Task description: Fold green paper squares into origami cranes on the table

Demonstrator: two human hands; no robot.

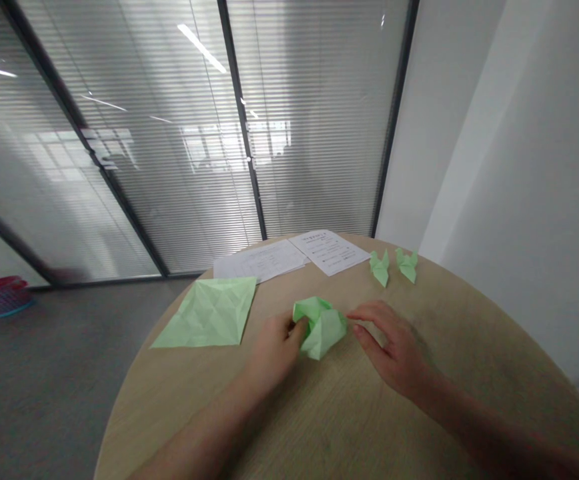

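A partly folded sheet of light green origami paper (322,328) is held above the middle of the round table. My left hand (280,343) pinches its left edge between thumb and fingers. At the paper's right side is my right hand (388,343), its thumb and index finger apart and the fingertip close to the edge; whether it touches I cannot tell. To the left lies a creased green sheet (214,312), spread flat. Two small folded green paper birds, a left one (380,268) and a right one (407,265), stand at the back right.
White printed sheets (264,261) and another printed page (328,251) overlap at the back of the wooden table (329,427). Behind it rises a glass partition with blinds (319,133); a white wall (534,200) is on the right. A red and blue basket (2,297) sits on the floor.
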